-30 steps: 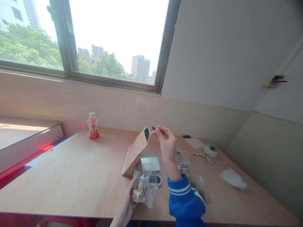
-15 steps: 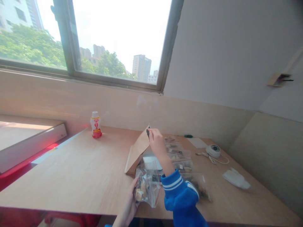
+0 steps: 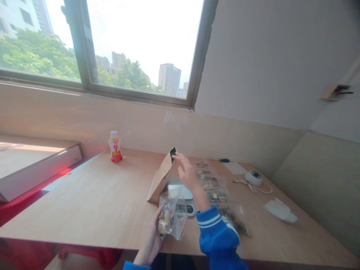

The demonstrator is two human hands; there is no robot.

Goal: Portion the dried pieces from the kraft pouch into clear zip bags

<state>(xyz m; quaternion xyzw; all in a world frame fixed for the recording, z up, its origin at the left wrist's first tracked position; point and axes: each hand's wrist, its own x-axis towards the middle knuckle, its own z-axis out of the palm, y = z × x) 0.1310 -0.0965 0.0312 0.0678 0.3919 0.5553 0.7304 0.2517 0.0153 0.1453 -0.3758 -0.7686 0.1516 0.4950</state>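
From the head view, a resealable plastic bag [image 3: 173, 217] of mixed pieces is held in the left hand [image 3: 152, 240], its grip closed on the lower edge; the right hand [image 3: 185, 174] is raised, grip open and empty, just beside the kraft paper bag [image 3: 161, 180]; a digital scale [image 3: 182, 192] is seen on the tabletop [image 3: 84, 202].
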